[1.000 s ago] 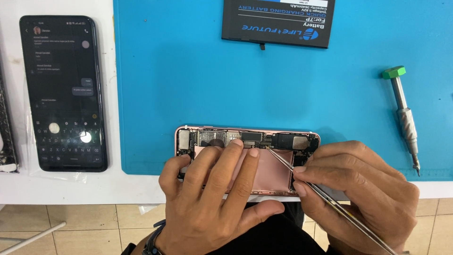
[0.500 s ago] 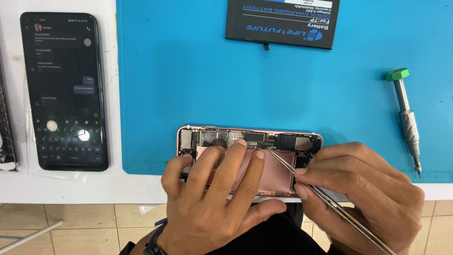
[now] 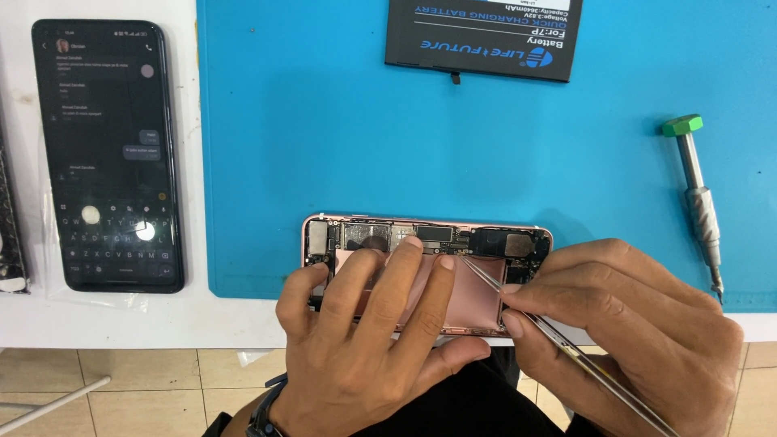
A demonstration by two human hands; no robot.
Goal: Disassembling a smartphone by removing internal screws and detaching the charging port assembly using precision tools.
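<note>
1. opened rose-gold phone shell [image 3: 477, 303], circuit boards exposed, lying at the near edge of the blue rubber work mat [image 3: 324, 146] on the white counter [image 3: 121, 324].
2. our left hand [image 3: 368, 340] lies flat on the shell, fingers spread, gripping nothing.
3. our right hand [image 3: 639, 324] pinches slim metal tweezers [image 3: 526, 316], whose tips touch the connector row at the shell's top.
4. black rectangular battery [image 3: 486, 36] at the mat's far edge.
5. green-capped metal screwdriver [image 3: 698, 198] on the mat, right.
6. black smartphone with lit screen [image 3: 105, 154] off the mat, left.
</note>
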